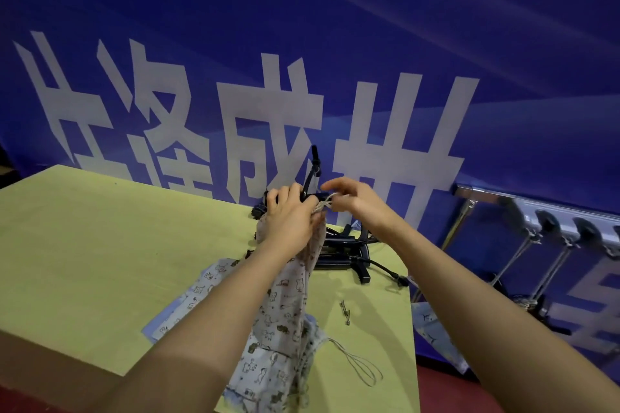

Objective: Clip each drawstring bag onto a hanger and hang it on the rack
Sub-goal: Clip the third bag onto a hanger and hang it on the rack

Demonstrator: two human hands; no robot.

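Left hand [288,214] gripping a black hanger [313,171] with the bag [288,295]; right hand [352,199] pinching its cord at the clip — nearly touching. Bag lifted above table [84,245], long axis trailing down toward viewer, mouth up. Risk — fabric slipping free if clip catches only cord.

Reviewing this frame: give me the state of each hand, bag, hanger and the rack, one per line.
left hand: grips the held bag's top and hanger
right hand: pinches the drawstring
held bag: lifted, tail draped on table
black hanger: raised, hook up
blue bags: lying flat on the table
spare hangers: piled on table
rack: hangers already hung
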